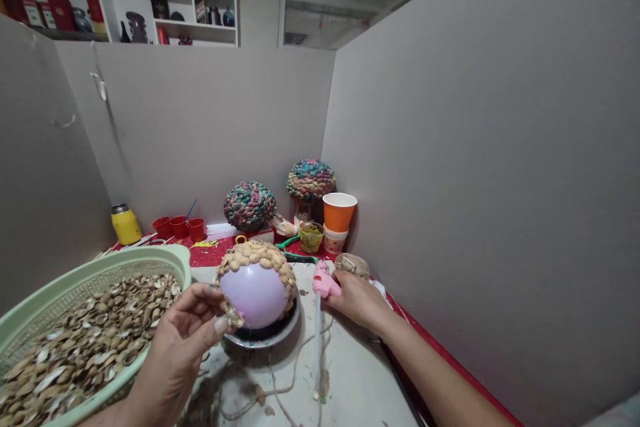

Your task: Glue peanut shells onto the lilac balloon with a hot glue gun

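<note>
A purple balloon point(254, 295), its upper part covered with tan nut shells point(257, 254), rests in a round dark-lined dish point(267, 340) on the white board. My left hand point(183, 340) pinches a small shell piece point(233, 315) between thumb and fingers, in front of the balloon's lower left. To the right of the dish, my right hand point(357, 298) is closed on a pink glue gun point(326, 281). A long translucent glue stick point(317, 347) extends from the gun toward me over the board.
A green basket point(185, 263) of shells stands at the left. Behind are red cups point(179, 227), a yellow bottle point(126, 225), two colourful shell-covered balls point(250, 205), an orange cup point(339, 213) and a small jar point(311, 237). A cord point(295, 373) loops over the board point(370, 387); a grey partition rises at the right.
</note>
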Demonstrator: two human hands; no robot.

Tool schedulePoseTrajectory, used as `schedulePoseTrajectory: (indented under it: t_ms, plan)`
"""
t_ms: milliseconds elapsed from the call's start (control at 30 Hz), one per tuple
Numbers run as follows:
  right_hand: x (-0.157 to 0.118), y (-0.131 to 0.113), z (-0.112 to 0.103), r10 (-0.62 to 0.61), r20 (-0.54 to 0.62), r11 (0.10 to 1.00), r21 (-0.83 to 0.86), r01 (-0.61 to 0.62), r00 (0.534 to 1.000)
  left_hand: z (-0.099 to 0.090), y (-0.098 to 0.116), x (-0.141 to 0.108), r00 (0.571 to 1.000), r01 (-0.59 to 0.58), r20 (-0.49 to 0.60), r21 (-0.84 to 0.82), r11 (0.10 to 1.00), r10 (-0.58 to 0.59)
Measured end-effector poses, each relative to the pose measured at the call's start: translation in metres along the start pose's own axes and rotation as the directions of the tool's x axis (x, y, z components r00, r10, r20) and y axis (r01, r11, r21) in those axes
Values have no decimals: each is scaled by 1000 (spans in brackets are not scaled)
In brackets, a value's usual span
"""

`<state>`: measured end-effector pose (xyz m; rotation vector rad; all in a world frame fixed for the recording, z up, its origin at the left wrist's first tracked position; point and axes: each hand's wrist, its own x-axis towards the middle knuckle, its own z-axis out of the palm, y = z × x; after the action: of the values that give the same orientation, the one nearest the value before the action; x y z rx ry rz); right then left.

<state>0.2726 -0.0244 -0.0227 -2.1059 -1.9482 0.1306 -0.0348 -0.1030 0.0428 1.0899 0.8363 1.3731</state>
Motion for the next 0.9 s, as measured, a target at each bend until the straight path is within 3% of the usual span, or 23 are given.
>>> schedulePoseTrajectory:
  t_ms: [267,467,567,700,900]
  plan:
    - [-1,2,-8,-25,184,997,-65,38,983,3,8,-3,999,-8,-41,-47,999,6]
    - [-1,9,-7,-57,175,998,-2,58,983,5,13,-7,999,-20,-26,-40,999,19]
    - [1,13,-8,-58,115,997,65,51,992,4,15,-10,999,-37,-36,-43,998,35]
    - [4,12,-12,-41,-75,980,189,54,996,3,19,-14,998,-67,-9,-38,997,67]
    - [3,-8,-20,-82,-318,889,406,214,944,0,31,-16,994,-107,-28,-63,992,106]
